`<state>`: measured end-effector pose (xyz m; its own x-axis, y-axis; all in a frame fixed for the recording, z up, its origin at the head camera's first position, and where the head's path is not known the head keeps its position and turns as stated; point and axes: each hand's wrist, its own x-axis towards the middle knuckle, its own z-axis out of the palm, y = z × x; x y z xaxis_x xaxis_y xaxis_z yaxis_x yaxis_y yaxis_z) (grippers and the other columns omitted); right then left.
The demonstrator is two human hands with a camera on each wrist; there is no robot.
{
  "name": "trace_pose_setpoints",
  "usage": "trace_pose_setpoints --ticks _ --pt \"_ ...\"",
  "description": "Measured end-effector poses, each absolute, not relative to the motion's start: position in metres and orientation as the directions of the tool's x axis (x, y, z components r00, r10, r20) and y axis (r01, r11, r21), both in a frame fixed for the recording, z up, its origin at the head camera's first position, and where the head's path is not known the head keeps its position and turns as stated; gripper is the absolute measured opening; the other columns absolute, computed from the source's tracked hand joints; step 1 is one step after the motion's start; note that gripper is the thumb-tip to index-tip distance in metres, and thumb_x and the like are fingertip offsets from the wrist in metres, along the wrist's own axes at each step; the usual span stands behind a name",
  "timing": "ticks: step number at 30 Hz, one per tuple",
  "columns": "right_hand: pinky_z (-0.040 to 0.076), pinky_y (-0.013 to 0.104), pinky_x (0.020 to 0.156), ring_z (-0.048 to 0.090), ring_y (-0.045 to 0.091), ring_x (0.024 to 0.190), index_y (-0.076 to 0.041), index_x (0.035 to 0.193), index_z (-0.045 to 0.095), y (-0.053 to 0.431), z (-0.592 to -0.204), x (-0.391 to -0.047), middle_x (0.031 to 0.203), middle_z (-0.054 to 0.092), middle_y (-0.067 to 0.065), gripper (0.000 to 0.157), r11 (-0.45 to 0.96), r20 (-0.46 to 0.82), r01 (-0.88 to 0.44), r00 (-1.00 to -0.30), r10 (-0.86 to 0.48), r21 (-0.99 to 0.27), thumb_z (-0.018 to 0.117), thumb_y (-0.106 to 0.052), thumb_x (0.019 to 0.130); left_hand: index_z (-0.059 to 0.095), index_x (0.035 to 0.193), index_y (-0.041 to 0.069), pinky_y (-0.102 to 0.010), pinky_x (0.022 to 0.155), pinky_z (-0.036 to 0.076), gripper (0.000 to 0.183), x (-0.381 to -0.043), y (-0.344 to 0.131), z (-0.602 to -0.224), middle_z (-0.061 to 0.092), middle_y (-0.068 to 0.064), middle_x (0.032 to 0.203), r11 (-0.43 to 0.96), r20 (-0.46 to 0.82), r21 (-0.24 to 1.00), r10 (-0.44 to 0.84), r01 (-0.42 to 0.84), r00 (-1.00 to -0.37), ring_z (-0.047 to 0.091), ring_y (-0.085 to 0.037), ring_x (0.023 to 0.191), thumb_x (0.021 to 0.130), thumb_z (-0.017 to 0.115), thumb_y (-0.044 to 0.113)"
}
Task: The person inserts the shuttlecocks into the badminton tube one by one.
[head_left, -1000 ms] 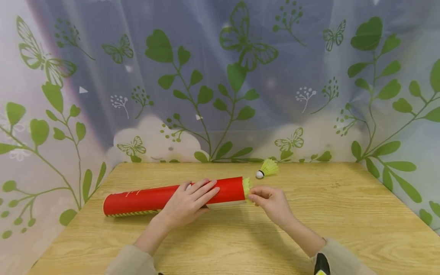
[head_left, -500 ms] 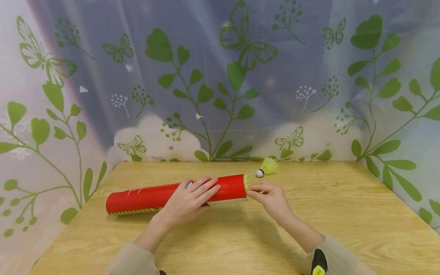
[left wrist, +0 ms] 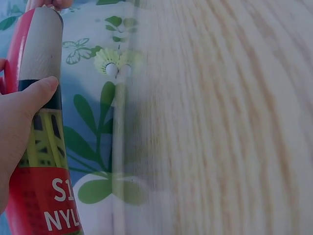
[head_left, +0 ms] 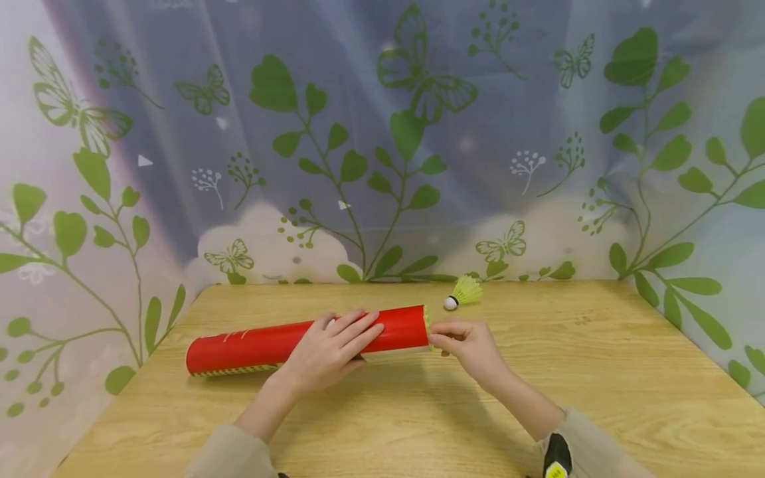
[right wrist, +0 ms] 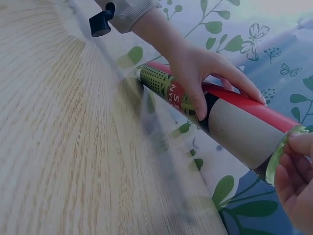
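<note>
My left hand [head_left: 325, 348] grips a red shuttlecock tube [head_left: 251, 342] around its middle, fingers over the top and thumb on the near side. In the left wrist view the tube's printed label [left wrist: 46, 200] and clear window show. The tube lies slantwise, its open end to the right and slightly raised. A yellow-green shuttlecock [right wrist: 275, 164] sits in that open end, only its skirt's rim showing. With thumb and fingertips my right hand [head_left: 472, 348] pinches this rim. Another yellow shuttlecock [head_left: 466, 292] with a white cork lies behind the tube's open end.
A light wooden table [head_left: 382, 425] carries everything. Behind it and along the sides hangs a curtain [head_left: 358, 166] printed with green leaves and butterflies; the table's back edge stands close against it.
The skirt at the tube's mouth has sunk inward, so less of it sticks out. The tube has shifted slightly to the right. The loose shuttlecock lies where it was.
</note>
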<state>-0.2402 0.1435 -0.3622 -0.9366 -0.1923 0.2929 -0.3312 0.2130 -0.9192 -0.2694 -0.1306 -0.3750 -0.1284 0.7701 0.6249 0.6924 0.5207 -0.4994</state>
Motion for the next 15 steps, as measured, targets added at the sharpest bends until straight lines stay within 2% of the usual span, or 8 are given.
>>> trace_pose_setpoints --ticks 3,7,11,15 --pt "0.053 0.028 0.067 0.058 0.010 0.074 0.011 0.100 0.067 0.1457 -0.3642 -0.2402 0.088 0.068 0.010 0.021 0.203 0.296 -0.340 -0.929 -0.220 -0.918 0.065 -0.005 0.085 0.051 0.136 0.012 -0.041 0.080 0.049 0.082 -0.2684 -0.1305 -0.3751 0.051 -0.004 0.137 0.523 0.623 -0.482 0.769 0.703 -0.144 0.053 -0.021 0.120 0.064 0.085 0.032" --pt "0.052 0.029 0.067 0.059 0.015 0.074 0.008 0.097 0.065 0.1463 -0.3649 -0.2404 0.078 0.066 0.003 0.017 0.186 0.286 -0.329 -0.931 -0.225 -0.926 0.064 -0.006 0.086 0.050 0.136 0.014 -0.041 0.081 0.049 0.081 -0.2675 -0.1307 -0.3745 0.050 -0.003 0.139 0.528 0.621 -0.448 0.765 0.722 -0.173 0.052 -0.021 0.121 0.066 0.085 0.031" --pt "0.051 0.028 0.068 0.059 0.015 0.074 0.007 0.095 0.065 0.1449 -0.3644 -0.2404 0.075 0.065 -0.002 0.015 0.179 0.277 -0.313 -0.940 -0.201 -0.933 0.064 -0.005 0.086 0.049 0.137 0.014 -0.041 0.082 0.048 0.081 -0.2672 -0.1301 -0.3739 0.049 -0.003 0.139 0.529 0.616 -0.429 0.764 0.732 -0.192 0.051 -0.021 0.121 0.067 0.084 0.031" --pt "0.051 0.028 0.069 0.058 0.013 0.073 0.007 0.095 0.066 0.1430 -0.3629 -0.2400 0.076 0.065 0.000 0.016 0.183 0.270 -0.301 -0.946 -0.176 -0.936 0.065 -0.005 0.085 0.049 0.137 0.014 -0.041 0.082 0.048 0.080 -0.2672 -0.1297 -0.3728 0.049 -0.003 0.139 0.528 0.615 -0.421 0.764 0.738 -0.196 0.051 -0.021 0.121 0.067 0.084 0.031"
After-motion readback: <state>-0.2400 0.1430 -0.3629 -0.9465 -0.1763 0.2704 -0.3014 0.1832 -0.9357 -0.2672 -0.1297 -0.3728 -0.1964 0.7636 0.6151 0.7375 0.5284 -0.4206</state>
